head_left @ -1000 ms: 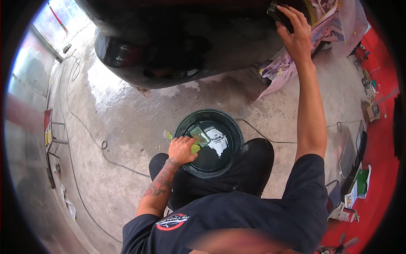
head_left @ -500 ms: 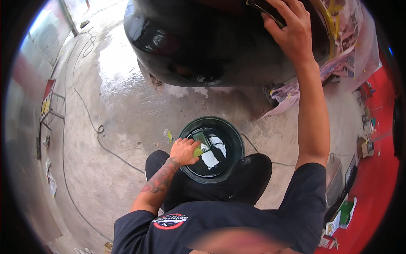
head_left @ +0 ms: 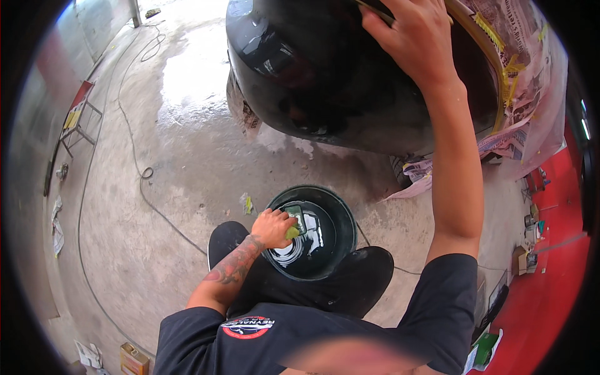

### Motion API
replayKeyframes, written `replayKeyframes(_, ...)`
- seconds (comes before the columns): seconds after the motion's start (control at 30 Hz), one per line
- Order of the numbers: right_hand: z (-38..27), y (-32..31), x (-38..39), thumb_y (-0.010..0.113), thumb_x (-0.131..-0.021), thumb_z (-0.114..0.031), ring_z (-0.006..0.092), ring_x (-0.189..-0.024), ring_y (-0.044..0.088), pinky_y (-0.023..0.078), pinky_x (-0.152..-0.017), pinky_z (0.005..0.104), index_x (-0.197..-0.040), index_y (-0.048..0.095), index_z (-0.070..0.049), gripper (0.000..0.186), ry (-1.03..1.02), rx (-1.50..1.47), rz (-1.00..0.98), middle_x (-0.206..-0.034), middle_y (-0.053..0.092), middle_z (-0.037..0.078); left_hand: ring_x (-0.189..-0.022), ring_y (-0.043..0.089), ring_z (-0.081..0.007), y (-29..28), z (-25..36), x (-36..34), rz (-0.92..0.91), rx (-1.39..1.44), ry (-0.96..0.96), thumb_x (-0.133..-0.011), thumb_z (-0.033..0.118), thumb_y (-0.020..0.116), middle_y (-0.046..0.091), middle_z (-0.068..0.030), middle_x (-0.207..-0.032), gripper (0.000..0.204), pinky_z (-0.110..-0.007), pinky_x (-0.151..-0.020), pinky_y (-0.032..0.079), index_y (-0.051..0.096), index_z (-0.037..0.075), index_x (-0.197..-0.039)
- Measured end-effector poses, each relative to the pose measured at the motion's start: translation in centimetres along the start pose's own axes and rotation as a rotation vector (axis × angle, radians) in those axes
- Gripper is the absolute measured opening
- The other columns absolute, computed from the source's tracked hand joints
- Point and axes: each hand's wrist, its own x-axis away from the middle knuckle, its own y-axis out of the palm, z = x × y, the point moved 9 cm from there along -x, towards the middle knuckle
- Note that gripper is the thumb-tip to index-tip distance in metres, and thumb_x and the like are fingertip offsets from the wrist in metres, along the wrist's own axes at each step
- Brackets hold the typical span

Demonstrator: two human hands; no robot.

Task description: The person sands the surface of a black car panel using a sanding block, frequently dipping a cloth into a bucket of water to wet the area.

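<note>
In the head view, the right hand's grip (head_left: 417, 40) was curled around a thin tan-edged block (head_left: 379, 13) over the glossy black curved panel (head_left: 331, 81), its visible long edge slanting down rightward. The left hand's grip (head_left: 273, 229) was closed on a soft yellow-green lump (head_left: 292, 232) over the dark round bucket (head_left: 342, 219).

Right hand is cut off by the upper edge

The fingertips of the right hand (head_left: 419, 40) lie beyond the upper edge, and of the flat block (head_left: 379, 13) under it only narrow parts can be seen. The black car body (head_left: 356, 87) is cut by the same edge. The left hand (head_left: 273, 227) hides part of the yellow-green piece in its grip (head_left: 292, 232); its fingers also partly cover the rectangular thing (head_left: 300, 217) in the bucket (head_left: 350, 219). Some items (head_left: 530, 232) at the right are too small to tell.
</note>
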Motion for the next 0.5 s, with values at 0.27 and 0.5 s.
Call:
replayKeyframes(0.27, -0.4, -1.1, 2.0, 0.073, -0.075, -0.007, 0.0296, -0.101, 0.060, 0.048, -0.087, 0.0434, -0.116, 0.072, -0.012, 0.041, -0.092, 0.055, 0.045, -0.107, 0.063, 0.008, -0.096, 0.068, -0.0247, -0.8, -0.5, 0.2, 0.046, 0.055, -0.014, -0.067, 0.038, 0.076, 0.070, -0.0055, -0.098, 0.052, -0.041, -0.084, 0.050, 0.070, 0.019, -0.114)
replayKeyframes(0.5, -1.1, -0.1, -0.8, 0.074, -0.076, -0.007, 0.0301, -0.099, 0.060, 0.048, -0.085, 0.0440, -0.117, 0.071, -0.011, 0.042, -0.073, 0.057, 0.054, -0.105, 0.063, 0.009, -0.095, 0.068, -0.0252, -0.4, -0.3, 0.0, 0.008, 0.042, 0.000, -0.068, 0.039, 0.075, 0.071, -0.0046, -0.097, 0.055, -0.041, -0.084, 0.050, 0.071, 0.019, -0.119)
